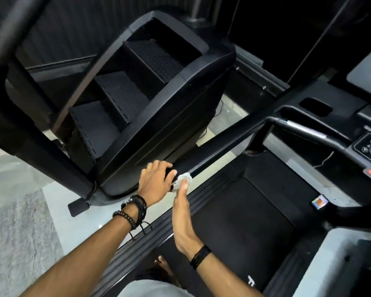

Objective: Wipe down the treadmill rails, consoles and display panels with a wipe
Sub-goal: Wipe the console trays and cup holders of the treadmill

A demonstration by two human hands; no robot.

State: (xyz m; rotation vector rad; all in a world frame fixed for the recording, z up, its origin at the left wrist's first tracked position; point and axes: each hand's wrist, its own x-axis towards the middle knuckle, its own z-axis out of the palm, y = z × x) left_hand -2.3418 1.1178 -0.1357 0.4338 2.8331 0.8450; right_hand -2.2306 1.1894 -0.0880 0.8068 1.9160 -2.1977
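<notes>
Left hand [156, 181] grips the rail [212, 155]; right hand [183, 213], fingers straight, presses the wipe [183, 179] just beside it, and unpinched, that wipe could slip off mid-stroke

The floor [13, 181] is pale polished tile with a grey textured strip at the left. A black stair-climber machine [137, 99] stands on it at centre, and a treadmill [240, 221] stands just beside it to the right. A thin black cable [220, 106] lies on the tile between them.
</notes>
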